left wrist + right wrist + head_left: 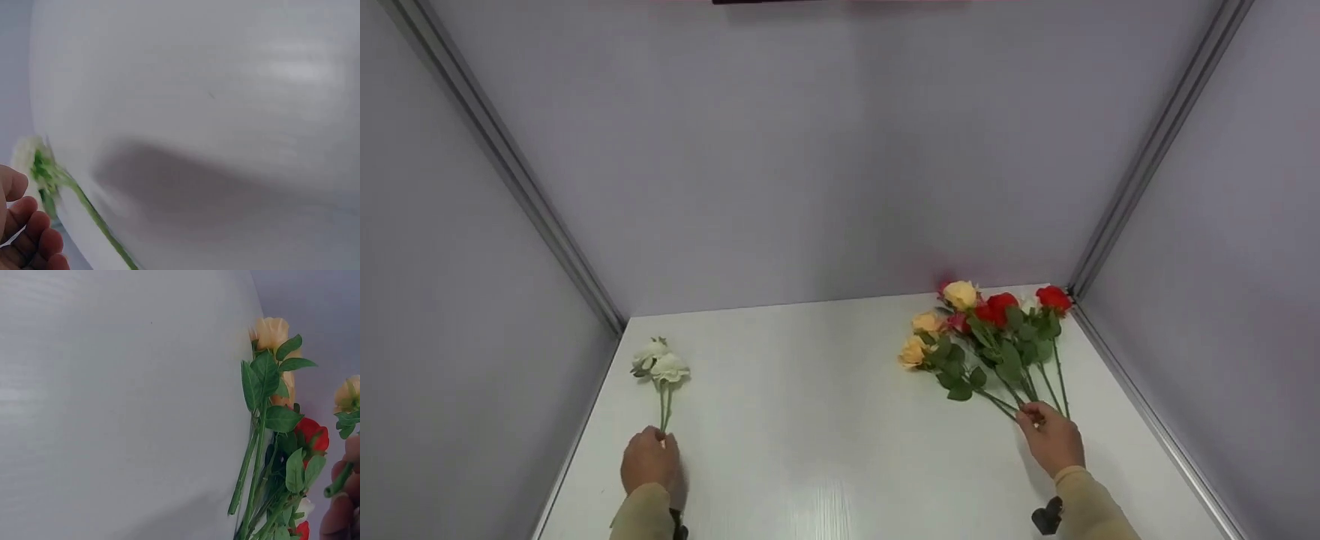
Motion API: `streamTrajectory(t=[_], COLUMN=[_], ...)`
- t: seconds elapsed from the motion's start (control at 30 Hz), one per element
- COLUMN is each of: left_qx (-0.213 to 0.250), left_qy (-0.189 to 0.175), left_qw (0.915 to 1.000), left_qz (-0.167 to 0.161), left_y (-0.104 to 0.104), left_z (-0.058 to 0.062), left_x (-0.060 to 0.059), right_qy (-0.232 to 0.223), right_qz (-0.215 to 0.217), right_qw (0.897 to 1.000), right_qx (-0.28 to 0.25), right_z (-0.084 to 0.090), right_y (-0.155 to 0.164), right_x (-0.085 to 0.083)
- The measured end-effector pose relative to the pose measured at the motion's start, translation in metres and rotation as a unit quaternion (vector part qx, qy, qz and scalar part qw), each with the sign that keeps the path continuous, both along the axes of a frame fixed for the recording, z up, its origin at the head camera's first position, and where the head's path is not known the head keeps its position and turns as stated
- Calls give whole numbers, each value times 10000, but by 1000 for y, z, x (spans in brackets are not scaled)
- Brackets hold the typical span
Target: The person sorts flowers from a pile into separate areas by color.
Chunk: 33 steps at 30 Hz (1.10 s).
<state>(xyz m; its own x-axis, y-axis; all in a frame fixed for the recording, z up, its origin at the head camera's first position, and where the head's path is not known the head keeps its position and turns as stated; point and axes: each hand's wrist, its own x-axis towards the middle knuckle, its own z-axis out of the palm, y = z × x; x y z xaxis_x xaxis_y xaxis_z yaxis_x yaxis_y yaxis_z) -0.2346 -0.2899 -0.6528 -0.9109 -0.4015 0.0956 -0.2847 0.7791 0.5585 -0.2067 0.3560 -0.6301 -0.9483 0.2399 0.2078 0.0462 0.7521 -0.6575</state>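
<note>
Two hands work at once: left hand (650, 459) rests on the white roses' (660, 365) stems, near left of the counter (810, 420), grip unclear; right hand (1054, 439) pinches a stem from the mixed bunch (994, 337); lifting likely follows.

Glossy smooth white surface (825, 420) with faint wood grain, matt grey wall panels (810, 150), brushed metal corner strips (1155, 142)
</note>
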Motion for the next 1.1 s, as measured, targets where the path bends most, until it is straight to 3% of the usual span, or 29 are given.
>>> streamTrajectory(t=[0.13,0.27,0.4,0.6,0.8,0.97,1.1], left_qx=[345,722,1032,1637,2295,2653,2804], left_qy=[329,572,822,725,599,134,55], left_qw=[9970,9875,9716,9447,9223,9157,9119], left_qz=[-612,-1283,-1965,-2747,-3051,-3016,-2996], left_y=[46,99,154,218,258,281,291], left_z=[14,24,32,44,52,52,47], left_x=[-6,-7,-2,14,23,29,34], right_qy=[29,-35,-182,-324,-288,-403,-553], right_qz=[121,318,531,867,1299,1632,1968], right_qw=[9998,9987,9954,9907,9870,9802,9725], right_qx=[-177,-406,-782,-999,-901,-1044,-1111], right_z=[3,6,10,10,14,15,11], right_y=[-18,-42,-68,-107,-141,-164,-181], right_x=[-3,-5,-6,-2,-2,6,13])
